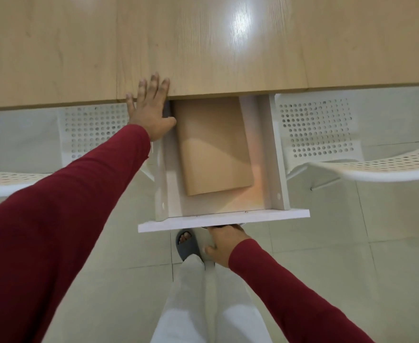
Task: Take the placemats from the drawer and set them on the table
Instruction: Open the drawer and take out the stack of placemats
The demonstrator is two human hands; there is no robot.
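Wooden table, open drawer, tan placemats, tiled floor

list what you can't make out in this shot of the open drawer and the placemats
- Far end of the placemats: head view, hidden under the table edge.
- How many placemats: they look like one tan slab, so no count.
- Right hand fingers: tucked under the drawer front, so the grip and any handle are hidden.
- Left hand palm: pressed flat on the table edge, underside unseen.
- Both white perforated chairs: cut off by the frame edges.
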